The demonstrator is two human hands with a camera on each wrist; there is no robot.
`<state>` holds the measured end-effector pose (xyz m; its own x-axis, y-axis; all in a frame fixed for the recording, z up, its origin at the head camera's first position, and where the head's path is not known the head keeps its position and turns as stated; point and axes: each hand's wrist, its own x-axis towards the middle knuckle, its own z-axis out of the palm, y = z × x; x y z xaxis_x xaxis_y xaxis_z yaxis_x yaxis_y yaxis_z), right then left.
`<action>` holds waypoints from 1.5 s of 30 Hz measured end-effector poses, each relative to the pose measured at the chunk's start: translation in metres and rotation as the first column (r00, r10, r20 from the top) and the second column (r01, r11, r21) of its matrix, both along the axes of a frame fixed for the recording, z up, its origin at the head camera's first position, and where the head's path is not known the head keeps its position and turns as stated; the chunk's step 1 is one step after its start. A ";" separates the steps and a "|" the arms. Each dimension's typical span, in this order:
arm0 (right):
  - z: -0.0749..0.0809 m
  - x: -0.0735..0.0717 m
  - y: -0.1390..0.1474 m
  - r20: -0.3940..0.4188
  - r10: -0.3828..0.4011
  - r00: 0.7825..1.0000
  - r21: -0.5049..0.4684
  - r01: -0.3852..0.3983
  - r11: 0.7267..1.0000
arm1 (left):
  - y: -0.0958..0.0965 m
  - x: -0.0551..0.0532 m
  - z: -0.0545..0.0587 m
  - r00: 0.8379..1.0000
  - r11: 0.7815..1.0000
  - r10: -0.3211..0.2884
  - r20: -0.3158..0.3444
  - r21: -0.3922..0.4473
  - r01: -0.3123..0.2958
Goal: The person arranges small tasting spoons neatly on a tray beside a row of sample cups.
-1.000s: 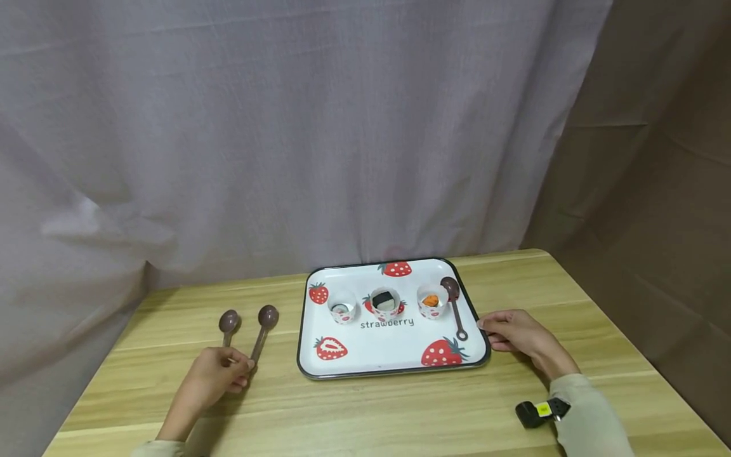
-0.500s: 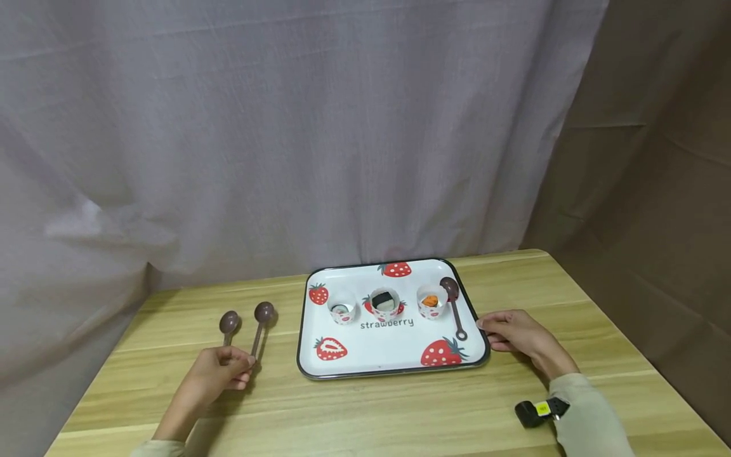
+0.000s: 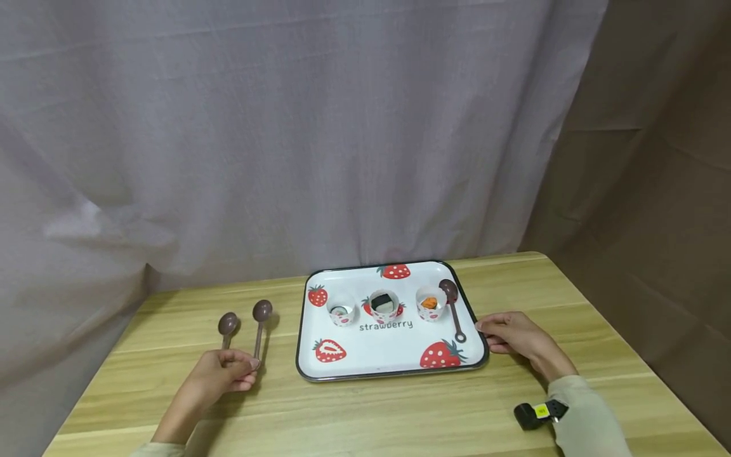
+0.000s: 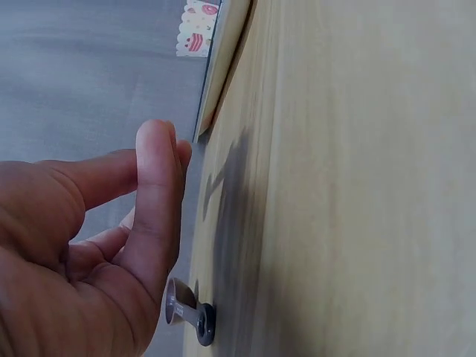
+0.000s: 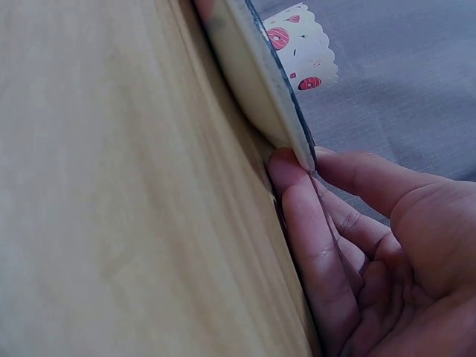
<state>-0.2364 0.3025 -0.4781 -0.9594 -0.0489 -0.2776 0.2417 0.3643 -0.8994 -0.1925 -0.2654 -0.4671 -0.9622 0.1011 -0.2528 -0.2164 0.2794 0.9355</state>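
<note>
My left hand [image 3: 219, 376] pinches the handle end of a brown spoon [image 3: 263, 311], whose shadow falls on the wood beside it. In the left wrist view the fingers hide that spoon. Just left of it lies a second brown spoon [image 3: 228, 324], its handle partly behind the hand; its ring end [image 4: 206, 324] shows low in the left wrist view. My right hand [image 3: 516, 336] grips the right rim of a white strawberry tray [image 3: 374, 354], thumb above and fingers beneath. A third brown spoon [image 3: 455, 312] lies on the tray near that rim.
Three patterned paper cups stand in a row on the tray: the left cup [image 3: 341, 312] with a pale round piece, the middle cup [image 3: 384, 307] with a black-and-white piece, the right cup [image 3: 431, 304] with an orange piece. A grey curtain [image 3: 342, 139] hangs behind the table.
The spoon in my left hand has swung slightly, its bowl shifting left and a little away from me, while the hand moved slightly right. The right hand stays at the tray's rim.
</note>
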 end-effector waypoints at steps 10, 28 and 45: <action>0.001 -0.005 0.001 0.001 0.002 1.000 0.015 -0.002 1.000 | 0.003 0.002 0.005 0.999 0.998 -0.048 -0.025 0.040 0.049; -0.005 -0.001 -0.001 0.002 -0.005 1.000 -0.011 0.005 1.000 | 0.013 0.006 0.015 0.992 0.993 -0.111 -0.064 -0.044 0.108; -0.004 -0.001 0.001 -0.002 -0.009 1.000 -0.008 0.009 1.000 | 0.037 0.012 0.029 0.996 0.999 -0.019 -0.084 -0.038 0.016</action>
